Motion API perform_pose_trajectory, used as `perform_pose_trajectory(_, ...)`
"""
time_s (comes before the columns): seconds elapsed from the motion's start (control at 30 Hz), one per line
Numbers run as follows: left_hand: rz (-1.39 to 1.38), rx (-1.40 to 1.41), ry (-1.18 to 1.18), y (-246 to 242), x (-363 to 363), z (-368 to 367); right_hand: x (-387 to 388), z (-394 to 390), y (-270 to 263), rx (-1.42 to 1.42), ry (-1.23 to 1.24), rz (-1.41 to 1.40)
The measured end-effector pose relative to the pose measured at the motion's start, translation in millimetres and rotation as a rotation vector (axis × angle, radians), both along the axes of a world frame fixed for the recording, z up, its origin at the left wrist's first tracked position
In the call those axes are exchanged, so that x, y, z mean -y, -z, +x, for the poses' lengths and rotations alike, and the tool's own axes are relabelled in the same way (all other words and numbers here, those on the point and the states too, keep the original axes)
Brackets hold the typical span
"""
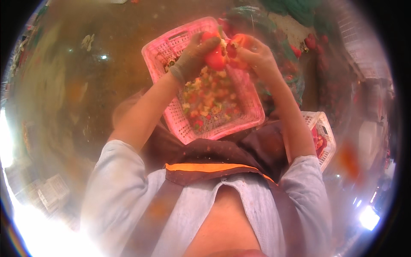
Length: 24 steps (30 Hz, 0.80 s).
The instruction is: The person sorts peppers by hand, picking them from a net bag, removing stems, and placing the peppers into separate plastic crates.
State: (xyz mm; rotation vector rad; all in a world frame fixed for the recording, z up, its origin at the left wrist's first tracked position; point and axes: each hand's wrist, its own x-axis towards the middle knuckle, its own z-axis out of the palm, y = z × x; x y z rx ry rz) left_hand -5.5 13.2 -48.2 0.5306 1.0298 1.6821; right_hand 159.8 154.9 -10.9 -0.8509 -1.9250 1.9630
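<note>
Over the far part of a pink plastic basket (pixel 255 104), both my hands hold red bell pepper. My left hand (pixel 194 56), in a grey-green glove, is closed around a red bell pepper piece (pixel 215 60) with pale seeds and core showing on its right side. Just beside it, my right hand (pixel 258 55), which looks bare, grips another red bell pepper piece (pixel 240 41). The two pieces nearly meet; blur hides whether they are still joined. Below, the basket holds pepper cores and seeds (pixel 207 96) with green stems and red scraps.
A white plastic crate (pixel 328 141) with red pepper pieces (pixel 318 144) stands by my right elbow. Red peppers (pixel 310 41) lie beyond a green net (pixel 300 85) at right. White crates (pixel 350 38) line the far right, and another crate (pixel 53 192) stands at left. The lens is smeared.
</note>
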Motion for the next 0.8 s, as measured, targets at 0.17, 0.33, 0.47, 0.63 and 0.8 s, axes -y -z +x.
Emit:
perform_pose_trajectory(0.17, -0.158, -0.172, -0.114, -5, -3, 25, 9, -13, 19, -0.193, 0.148, 0.269)
perform_pose_trajectory(0.33, -0.108, -0.26, -0.143, 15, -6, 4, 3, -1, -9, -0.005, 0.094, -0.132)
perform_pose_trajectory(0.47, -0.131, -0.431, -0.178, 21, -5, -5, -21, 6, -7, 0.196, -0.111, -0.073)
perform_pose_trajectory(0.63, -0.26, -0.918, -0.142, 22, 2, 9, -6, 1, -22, 0.23, -0.092, 0.275)
perform_pose_trajectory(0.8, -0.166, -0.944, -0.062, 28, 3, 15, -4, -15, 3, 0.226, -0.057, 0.404)
